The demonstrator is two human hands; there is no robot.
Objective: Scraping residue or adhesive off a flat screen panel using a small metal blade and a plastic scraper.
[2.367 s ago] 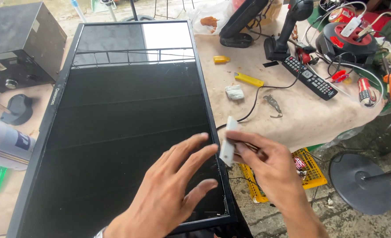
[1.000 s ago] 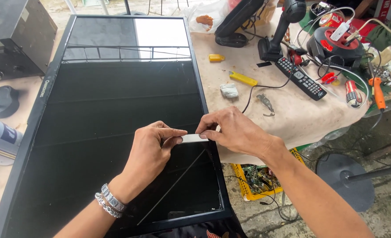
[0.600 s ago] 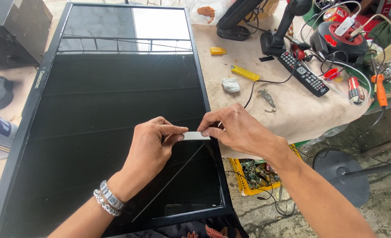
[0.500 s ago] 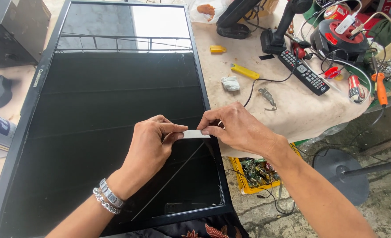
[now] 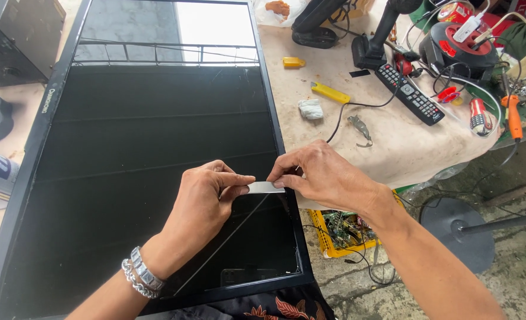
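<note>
Left hand (image 5: 206,198) and right hand (image 5: 322,175) each pinch one end of a short pale strip (image 5: 263,188), stretched level between them just above the flat-screen television (image 5: 156,148). The strip sits near the television's right bezel, toward its near end. Beyond that bezel, on the cloth-covered bench (image 5: 393,148), lie a yellow tool (image 5: 330,92) and a remote control (image 5: 409,93).

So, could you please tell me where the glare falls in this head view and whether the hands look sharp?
Head view: bright daylight glare and a railing's reflection cover the far end of the screen; the left hand, right hand and the pale strip between them are sharp; wide-angle bending shows at the edges.
</note>
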